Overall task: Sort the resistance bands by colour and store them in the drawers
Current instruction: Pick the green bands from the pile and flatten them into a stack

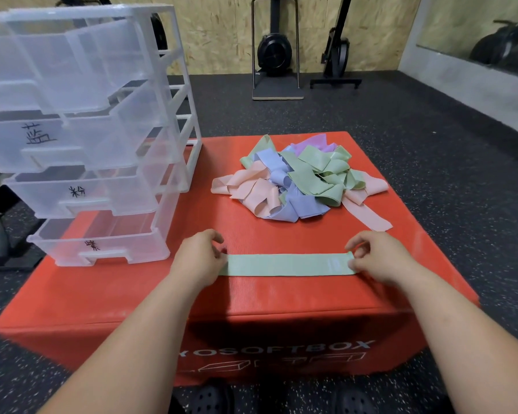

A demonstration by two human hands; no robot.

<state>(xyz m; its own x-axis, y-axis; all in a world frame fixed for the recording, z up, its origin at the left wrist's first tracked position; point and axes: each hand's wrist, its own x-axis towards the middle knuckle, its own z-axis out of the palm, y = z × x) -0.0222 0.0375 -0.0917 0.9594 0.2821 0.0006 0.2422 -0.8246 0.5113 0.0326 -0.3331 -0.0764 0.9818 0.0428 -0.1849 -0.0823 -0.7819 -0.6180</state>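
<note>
A green band (290, 265) is held flat across the near part of a red box (281, 297). Its left end is pinched in the curled fingers of the left hand (199, 258), its right end between thumb and fingertips of the right hand (377, 258).

If either pinch slips, the elastic is likely to spring toward the other hand and crumple. A wrong drawer could also be chosen: the top label is cut off at the frame edge, so green's place cannot be read. The clear drawers (81, 138), all pulled out in steps at the box's left edge, look front-heavy, and the unit might be tipped by a careless push.

Behind the band, a tangled pile (299, 182) of pink, blue, green and purple bands is left to sort; one pink tail (371, 218) trails near the right hand and could be dragged along. Nothing is seen between the hands and the drawers. Exercise machines (274, 52) are parked against the far wall.
</note>
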